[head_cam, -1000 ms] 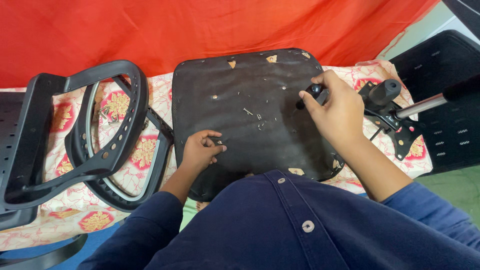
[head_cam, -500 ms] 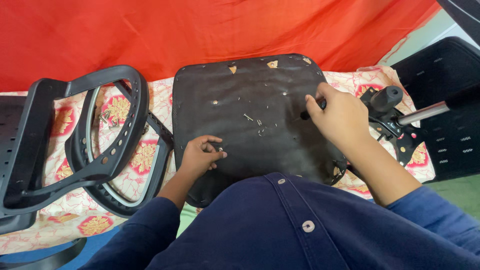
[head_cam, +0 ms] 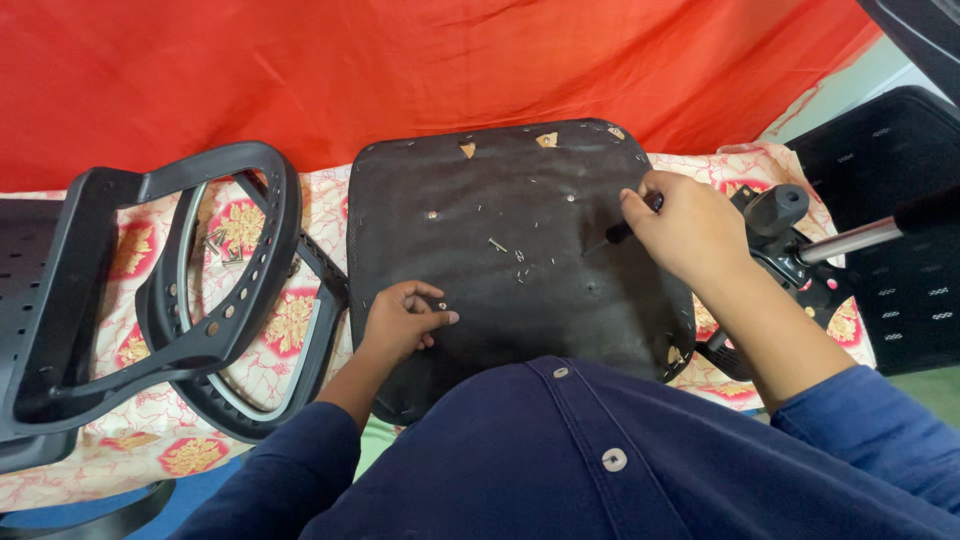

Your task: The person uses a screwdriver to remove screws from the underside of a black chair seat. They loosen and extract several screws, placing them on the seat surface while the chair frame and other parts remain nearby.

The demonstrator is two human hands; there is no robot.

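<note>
Sitting on a floral cloth (head_cam: 270, 330) before red fabric (head_cam: 400, 70), matte black seat base (head_cam: 500, 270), left hand (head_cam: 400, 322) pinching a small screw (head_cam: 441, 305), right hand (head_cam: 690, 230) gripping a screwdriver (head_cam: 625, 228).

A dark navy shirt (head_cam: 620, 450) is worn, seen across the lower part of the frame. Small round buttons (head_cam: 614, 460) are set along its stitched front placket. Long sleeves (head_cam: 880, 450) of the same cloth are pushed up, so the forearms are left bare.

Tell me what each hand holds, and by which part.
Right hand grips a screwdriver by its black handle. Left hand pinches a small screw at its fingertips.
</note>
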